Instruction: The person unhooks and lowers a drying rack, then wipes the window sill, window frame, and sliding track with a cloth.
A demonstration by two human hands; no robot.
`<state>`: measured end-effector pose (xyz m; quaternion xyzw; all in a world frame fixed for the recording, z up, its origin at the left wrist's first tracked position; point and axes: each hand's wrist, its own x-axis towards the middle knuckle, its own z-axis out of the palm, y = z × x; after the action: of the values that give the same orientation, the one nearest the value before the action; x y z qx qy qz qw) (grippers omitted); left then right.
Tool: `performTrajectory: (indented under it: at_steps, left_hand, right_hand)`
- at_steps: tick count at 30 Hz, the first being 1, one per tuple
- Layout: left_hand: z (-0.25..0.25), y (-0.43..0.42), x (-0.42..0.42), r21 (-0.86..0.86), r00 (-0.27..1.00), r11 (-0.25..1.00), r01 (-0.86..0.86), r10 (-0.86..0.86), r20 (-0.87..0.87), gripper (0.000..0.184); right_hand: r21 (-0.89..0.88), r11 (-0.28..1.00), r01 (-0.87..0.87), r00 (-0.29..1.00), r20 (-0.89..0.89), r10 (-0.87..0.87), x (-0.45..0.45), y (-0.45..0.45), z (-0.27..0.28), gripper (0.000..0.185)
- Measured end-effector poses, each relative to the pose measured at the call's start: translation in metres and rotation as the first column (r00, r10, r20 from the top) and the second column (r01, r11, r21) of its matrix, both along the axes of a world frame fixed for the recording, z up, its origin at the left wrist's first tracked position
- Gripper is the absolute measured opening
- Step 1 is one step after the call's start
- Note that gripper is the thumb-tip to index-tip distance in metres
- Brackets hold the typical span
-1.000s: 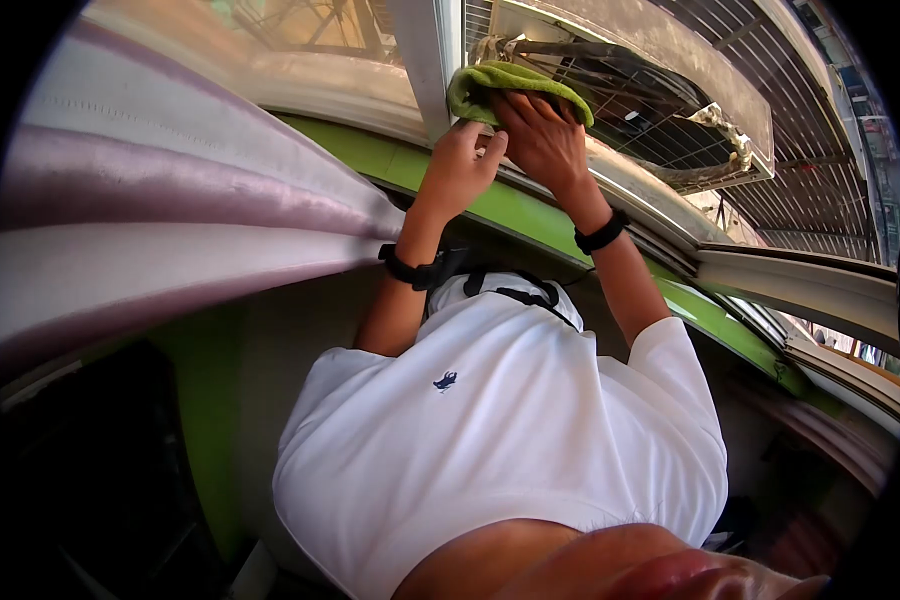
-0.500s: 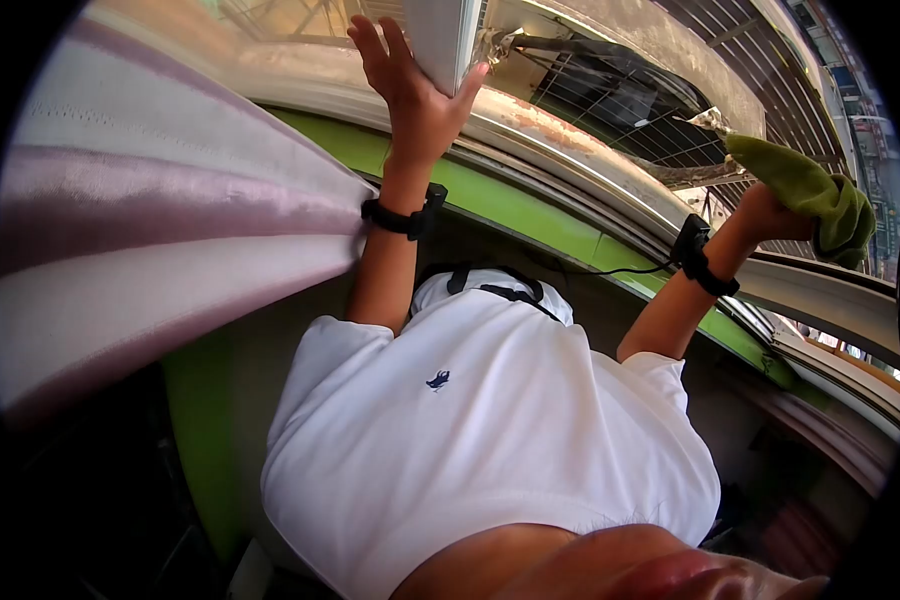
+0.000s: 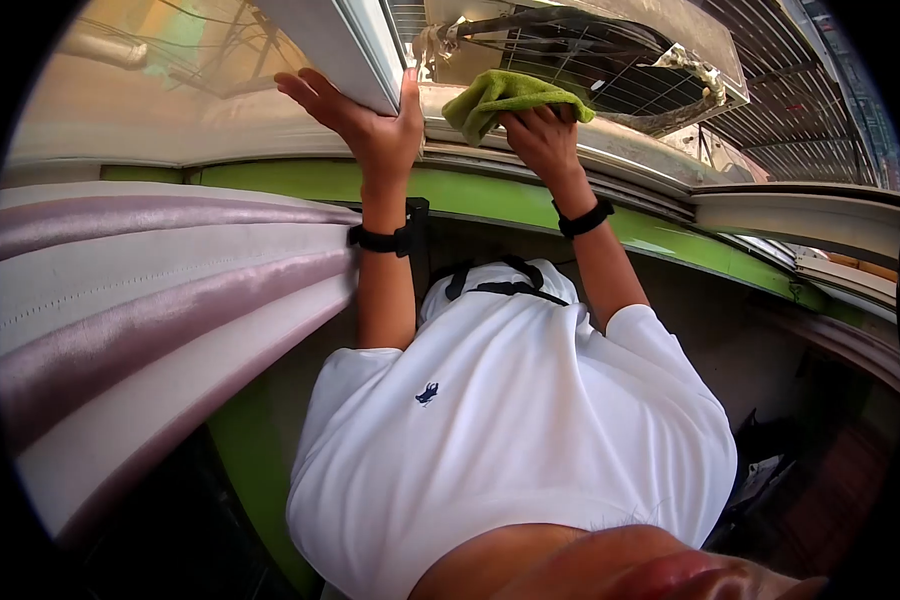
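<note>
A white window frame upright comes down from the top, with my left hand set against its lower end. The thumb lies along its right side, and the other fingers stretch out to the left, spread and not wrapped round it. To the right, my right hand is closed on a green cloth, which bunches over the fingers and hangs to the left. The cloth is beside the frame, over the opening above the sill; whether it touches a surface I cannot tell. Black bands circle both wrists.
A white and mauve curtain spreads on the left, close to my left forearm. The green sill runs across below the window tracks. Outside are a caged unit and a slatted metal grille. Window glass covers the upper left.
My right hand has brought the green cloth from the far right leftward, near the frame upright. My left hand and the upright appear lower and further left, and the whole view has shifted.
</note>
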<state>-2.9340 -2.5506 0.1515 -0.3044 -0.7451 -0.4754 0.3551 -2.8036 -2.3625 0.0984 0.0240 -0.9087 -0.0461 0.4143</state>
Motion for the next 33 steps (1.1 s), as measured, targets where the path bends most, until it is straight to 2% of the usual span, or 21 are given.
performTrajectory:
  at_steps: [3,4,6,8,10,11,12,13,15,16,18,19,20,22,23,24,26,28,29,32,33]
  left_hand:
    - [0.000,0.000,0.002,-0.023,1.000,1.000,-0.005,0.005,-0.006,0.119]
    - [0.001,0.001,0.001,-0.026,1.000,0.999,-0.028,0.028,-0.004,0.119]
    - [-0.003,0.002,0.004,-0.012,1.000,0.999,-0.029,0.029,-0.004,0.116]
    - [-0.006,0.005,0.009,0.084,0.996,0.996,0.015,-0.023,0.091,0.110]
    - [-0.012,0.005,0.015,0.108,0.992,0.994,0.030,-0.043,0.120,0.105]
    - [-0.020,0.004,0.018,0.136,0.988,0.990,0.039,-0.058,0.145,0.100]
    - [-0.030,0.004,0.019,0.157,0.990,0.987,0.038,-0.059,0.130,0.090]
    - [-0.033,0.004,0.024,0.166,0.985,0.985,0.037,-0.064,0.161,0.087]
    - [-0.043,0.001,0.038,0.209,0.972,0.977,0.032,-0.079,0.219,0.082]
    - [-0.048,-0.003,0.043,0.129,0.967,0.991,-0.035,0.001,0.255,0.076]
    - [-0.048,-0.002,0.055,0.244,0.928,0.969,-0.034,-0.060,0.368,0.067]
    - [-0.054,-0.003,0.053,0.278,0.927,0.960,-0.044,-0.064,0.369,0.060]
    - [-0.065,-0.010,0.050,0.203,0.901,0.978,-0.055,-0.039,0.432,0.059]
    - [-0.067,-0.010,0.049,0.308,0.853,0.951,-0.023,-0.143,0.502,0.057]
    - [-0.061,-0.009,0.050,0.326,0.852,0.945,-0.009,-0.163,0.497,0.057]
    - [-0.056,-0.008,0.052,0.349,0.853,0.937,0.003,-0.184,0.488,0.056]
    - [-0.067,-0.014,0.045,0.248,0.893,0.968,-0.036,-0.081,0.444,0.059]
    - [-0.059,-0.016,0.050,0.194,0.887,0.979,-0.067,-0.031,0.461,0.060]
    - [-0.057,-0.014,0.050,0.194,0.887,0.979,-0.069,-0.029,0.462,0.060]
    - [-0.056,-0.017,0.050,0.184,0.891,0.980,-0.080,-0.013,0.453,0.057]
    - [-0.060,-0.017,0.047,0.213,0.901,0.976,-0.041,-0.056,0.430,0.056]
  right_hand:
    - [0.101,0.978,0.180,0.982,-0.071,-0.174,0.040,0.035,0.003,0.020]
    - [0.139,0.957,0.256,0.964,-0.106,-0.243,0.061,0.061,-0.002,0.026]
    - [0.001,0.913,0.409,0.894,-0.199,-0.400,0.104,0.095,0.017,0.045]
    - [-0.099,0.844,0.526,0.803,-0.269,-0.532,0.146,0.124,0.040,0.038]
    - [-0.324,0.752,0.574,0.742,-0.183,-0.645,0.193,0.158,0.034,0.035]
    - [-0.147,0.668,0.730,0.658,-0.116,-0.744,0.206,0.164,0.034,0.033]
    - [-0.141,0.657,0.741,0.646,-0.122,-0.754,0.208,0.162,0.029,0.033]
    - [-0.665,0.678,0.314,0.777,-0.230,-0.586,0.199,0.155,0.022,0.033]
    - [-0.358,0.808,0.468,0.749,-0.325,-0.578,0.191,0.147,0.025,0.038]
    - [-0.415,0.804,0.427,0.753,-0.330,-0.570,0.181,0.138,0.016,0.036]
    - [-0.521,0.785,0.335,0.756,-0.348,-0.554,0.162,0.119,0.000,0.034]
    - [-0.580,0.784,0.223,0.846,-0.285,-0.451,0.144,0.092,0.011,0.031]
    - [-0.526,0.807,0.267,0.851,-0.263,-0.454,0.130,0.079,-0.005,0.029]
    - [-0.543,0.814,0.206,0.944,-0.109,-0.312,0.103,0.045,-0.012,0.034]
    - [-0.412,0.881,0.232,0.966,-0.008,-0.258,0.087,0.030,-0.009,0.036]
    - [-0.408,0.899,0.157,0.983,-0.023,-0.182,0.072,0.016,-0.003,0.037]
    - [-0.239,0.968,0.078,0.996,-0.019,-0.085,0.052,0.005,0.000,0.040]
    - [-0.410,0.911,0.050,0.997,-0.035,-0.070,0.051,0.003,0.010,0.039]
    - [-0.409,0.911,0.048,0.997,-0.034,-0.068,0.056,0.011,0.015,0.039]
    - [-0.176,0.955,0.239,0.915,-0.287,-0.282,0.090,0.069,0.045,0.042]
    - [-0.178,0.929,0.325,0.875,-0.315,-0.367,0.107,0.096,0.048,0.043]
